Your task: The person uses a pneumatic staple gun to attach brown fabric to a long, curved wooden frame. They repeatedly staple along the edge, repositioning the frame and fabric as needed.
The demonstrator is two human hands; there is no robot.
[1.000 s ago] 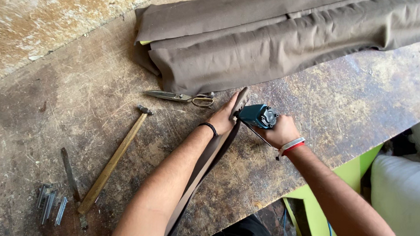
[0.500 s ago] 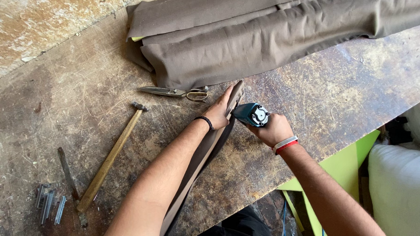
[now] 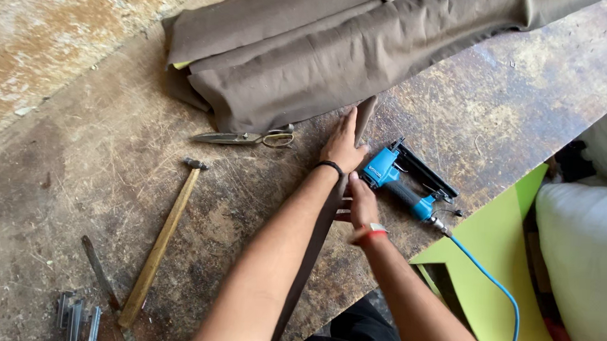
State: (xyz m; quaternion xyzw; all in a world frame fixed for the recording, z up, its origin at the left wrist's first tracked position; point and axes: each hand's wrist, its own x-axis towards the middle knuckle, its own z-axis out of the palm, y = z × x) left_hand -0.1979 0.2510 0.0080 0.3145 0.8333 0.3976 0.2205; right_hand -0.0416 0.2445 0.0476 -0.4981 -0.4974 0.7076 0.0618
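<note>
Under both flat hands, brown strip (image 3: 329, 212).

narrow brown fabric strip (image 3: 314, 238) flat on workbench, blue staple gun (image 3: 405, 181) beside it

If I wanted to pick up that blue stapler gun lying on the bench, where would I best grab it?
Probably by the dark grip between the blue head and the hose end of the blue stapler gun. It lies flat on its side on the workbench, grip pointing toward the person, so come from the near edge, where the right hand already rests beside it. Avoid the black magazine rail and the blue hose.
</note>
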